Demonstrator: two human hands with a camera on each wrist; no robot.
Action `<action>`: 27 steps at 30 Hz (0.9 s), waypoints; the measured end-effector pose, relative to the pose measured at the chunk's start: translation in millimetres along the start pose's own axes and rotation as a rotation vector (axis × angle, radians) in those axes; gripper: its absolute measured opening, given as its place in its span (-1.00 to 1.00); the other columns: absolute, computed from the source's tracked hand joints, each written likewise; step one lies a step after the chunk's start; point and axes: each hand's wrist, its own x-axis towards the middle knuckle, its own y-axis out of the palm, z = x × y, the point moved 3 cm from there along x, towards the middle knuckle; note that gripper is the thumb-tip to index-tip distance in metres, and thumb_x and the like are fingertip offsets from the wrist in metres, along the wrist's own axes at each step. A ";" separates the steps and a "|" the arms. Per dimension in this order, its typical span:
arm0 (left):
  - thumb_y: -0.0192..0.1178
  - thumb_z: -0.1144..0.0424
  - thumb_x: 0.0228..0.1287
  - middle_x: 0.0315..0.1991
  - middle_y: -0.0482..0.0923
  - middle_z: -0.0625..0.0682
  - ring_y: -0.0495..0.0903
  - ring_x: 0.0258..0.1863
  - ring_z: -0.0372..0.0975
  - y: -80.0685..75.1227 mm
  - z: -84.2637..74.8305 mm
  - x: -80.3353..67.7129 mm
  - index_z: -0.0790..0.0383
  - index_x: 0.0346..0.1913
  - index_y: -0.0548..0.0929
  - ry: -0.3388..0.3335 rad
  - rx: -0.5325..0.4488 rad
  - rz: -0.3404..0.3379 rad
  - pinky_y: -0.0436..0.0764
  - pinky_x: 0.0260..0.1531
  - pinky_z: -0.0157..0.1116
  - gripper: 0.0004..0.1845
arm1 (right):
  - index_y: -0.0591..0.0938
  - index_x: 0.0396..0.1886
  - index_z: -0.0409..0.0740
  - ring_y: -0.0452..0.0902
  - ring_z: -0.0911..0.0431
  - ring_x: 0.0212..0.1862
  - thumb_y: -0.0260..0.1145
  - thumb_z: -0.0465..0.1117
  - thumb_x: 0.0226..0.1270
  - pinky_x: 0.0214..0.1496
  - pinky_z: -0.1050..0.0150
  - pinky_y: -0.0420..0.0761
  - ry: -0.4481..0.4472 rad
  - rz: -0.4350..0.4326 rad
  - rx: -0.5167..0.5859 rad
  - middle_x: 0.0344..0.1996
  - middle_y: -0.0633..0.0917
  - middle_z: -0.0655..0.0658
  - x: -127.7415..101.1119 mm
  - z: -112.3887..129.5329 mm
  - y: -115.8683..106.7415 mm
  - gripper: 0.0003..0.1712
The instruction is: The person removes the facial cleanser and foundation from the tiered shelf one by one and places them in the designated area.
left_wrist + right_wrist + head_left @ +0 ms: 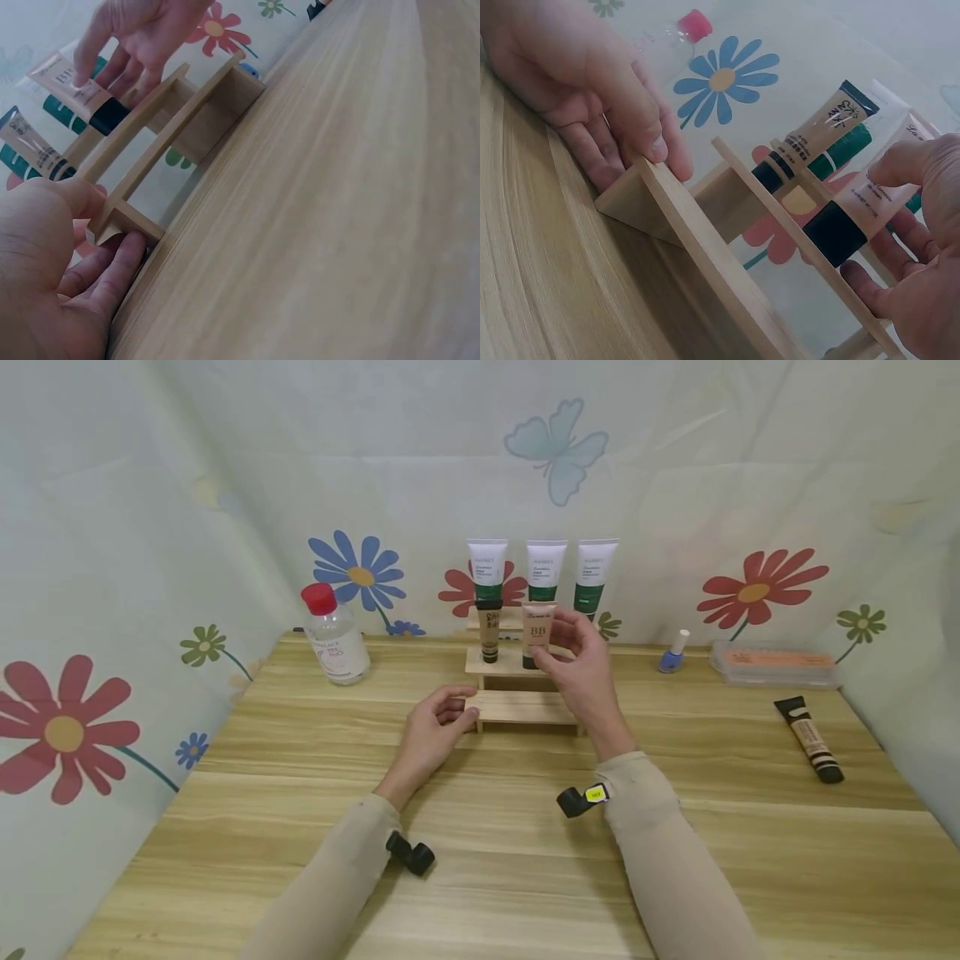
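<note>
BB tube poised over the middle step of the wooden rack, the rack steadied at its left end

The right hand (581,668) pinches the BB tube (538,628) between thumb and fingertips, cap down, at the middle step of the 3-step wooden rack (521,710), just beside the tan tube (490,628) already standing there; the left hand (435,727) has its thumb and curled fingers (112,270) on the rack's left end on the desk (480,860); 3 green-and-white tubes (542,570) stand on the top step. The risks, as I judge them: the narrow cap gives little footing, so the BB tube may topple once released and knock its neighbour over; a push from the right hand could tilt the light rack if the left hand's hold slackens; the tubes behind could then fall like dominoes.
</note>
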 end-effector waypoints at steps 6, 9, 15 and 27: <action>0.43 0.16 0.60 0.07 0.76 0.06 0.74 0.10 -0.11 0.2 0.1 -0.4 -0.06 0.29 0.79 -0.006 0.006 0.003 0.70 0.24 -0.05 -0.70 | 0.60 0.43 -0.21 0.68 -0.09 0.23 0.46 -0.47 0.49 0.36 -0.12 0.71 0.011 -0.010 -0.019 0.26 0.70 -0.27 1.7 -2.3 3.2 -0.44; 0.43 0.15 0.60 0.07 0.77 0.05 0.74 0.10 -0.11 -0.2 0.3 -0.5 -0.06 0.29 0.79 -0.005 0.009 0.002 0.70 0.24 -0.04 -0.70 | 0.60 0.42 -0.25 0.69 -0.10 0.21 0.44 -0.49 0.50 0.36 -0.09 0.71 0.019 -0.011 -0.014 0.24 0.70 -0.29 1.6 -1.5 3.6 -0.46; 0.45 0.14 0.58 0.06 0.77 0.07 0.75 0.09 -0.11 -0.6 1.1 -0.5 -0.06 0.30 0.79 -0.002 0.007 0.004 0.70 0.23 -0.03 -0.68 | 0.58 0.40 -0.25 0.68 -0.08 0.18 0.44 -0.52 0.48 0.28 0.08 0.75 0.010 -0.011 0.001 0.23 0.71 -0.29 0.8 0.7 1.6 -0.45; 0.46 0.16 0.58 0.07 0.77 0.08 0.75 0.09 -0.11 -1.1 1.4 0.1 -0.04 0.31 0.79 0.003 0.001 0.004 0.70 0.23 -0.02 -0.67 | 0.58 0.40 -0.13 0.65 -0.01 0.26 0.43 -0.37 0.60 0.31 0.11 0.70 0.006 -0.015 -0.067 0.27 0.71 -0.18 -2.1 13.1 -21.5 -0.53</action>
